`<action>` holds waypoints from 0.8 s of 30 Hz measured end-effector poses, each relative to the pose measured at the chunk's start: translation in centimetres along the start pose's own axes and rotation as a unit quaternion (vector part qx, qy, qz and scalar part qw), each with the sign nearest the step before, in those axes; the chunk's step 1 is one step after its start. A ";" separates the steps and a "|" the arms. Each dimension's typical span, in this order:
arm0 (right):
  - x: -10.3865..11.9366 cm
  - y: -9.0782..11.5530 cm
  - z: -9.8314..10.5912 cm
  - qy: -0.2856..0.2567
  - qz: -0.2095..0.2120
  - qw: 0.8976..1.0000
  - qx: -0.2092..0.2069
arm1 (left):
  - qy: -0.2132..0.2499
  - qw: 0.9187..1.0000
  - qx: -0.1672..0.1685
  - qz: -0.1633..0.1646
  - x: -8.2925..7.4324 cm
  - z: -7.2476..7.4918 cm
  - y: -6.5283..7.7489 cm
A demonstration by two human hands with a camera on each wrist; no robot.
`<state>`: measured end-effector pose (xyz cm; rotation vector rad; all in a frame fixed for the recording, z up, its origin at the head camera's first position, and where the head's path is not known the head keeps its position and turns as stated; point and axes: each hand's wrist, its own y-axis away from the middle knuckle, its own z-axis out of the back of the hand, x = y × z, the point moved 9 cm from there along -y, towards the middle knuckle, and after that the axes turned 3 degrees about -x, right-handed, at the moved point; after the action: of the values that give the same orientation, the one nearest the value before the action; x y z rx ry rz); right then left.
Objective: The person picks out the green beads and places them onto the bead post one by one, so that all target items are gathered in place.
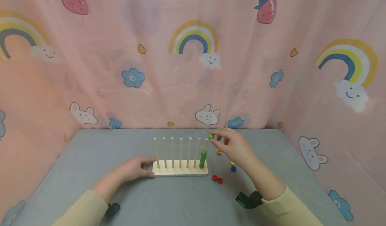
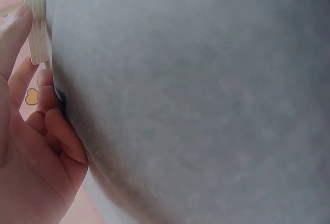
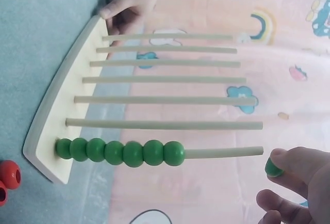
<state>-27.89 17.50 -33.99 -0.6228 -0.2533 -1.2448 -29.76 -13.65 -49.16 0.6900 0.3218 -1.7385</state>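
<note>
A wooden peg rack [image 1: 180,172] with several upright pegs stands on the table. Its rightmost peg carries a stack of several green beads [image 3: 134,154], and the other pegs are bare. At the rack's left end, my left hand [image 1: 136,169] grips the base between thumb and fingers; the left wrist view shows the base edge [image 2: 36,33] between them. My right hand [image 1: 236,149] pinches a single green bead [image 3: 273,168] between thumb and index finger. This bead is just beside the tip of the rightmost peg, apart from it in the right wrist view.
Two red beads [image 1: 217,179] lie to the right of the rack's front corner. An orange bead [image 1: 219,152], a yellow bead [image 1: 233,163] and a blue bead [image 1: 233,169] lie near the right forearm. A pink patterned curtain [image 1: 193,95] surrounds the grey table [image 1: 169,202].
</note>
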 end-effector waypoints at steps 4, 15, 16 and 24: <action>0.3 -0.1 -0.2 0.006 0.008 1.000 0.001 | -0.004 1.000 0.000 -0.001 0.2 0.0 -0.1; 0.9 -0.1 -1.5 0.003 0.019 1.000 0.018 | -0.004 1.000 0.000 -0.004 0.2 -0.1 0.0; 0.9 -0.1 -1.5 0.003 0.019 1.000 0.018 | -0.004 1.000 0.000 -0.004 0.2 -0.1 0.0; 0.9 -0.1 -1.6 0.001 0.022 1.000 0.013 | 0.001 1.000 0.003 0.009 0.5 -0.1 -0.1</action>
<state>-27.94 15.85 -34.75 -0.6012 -0.2527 -1.1978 -29.92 -13.92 -49.55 0.6977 0.3108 -1.7235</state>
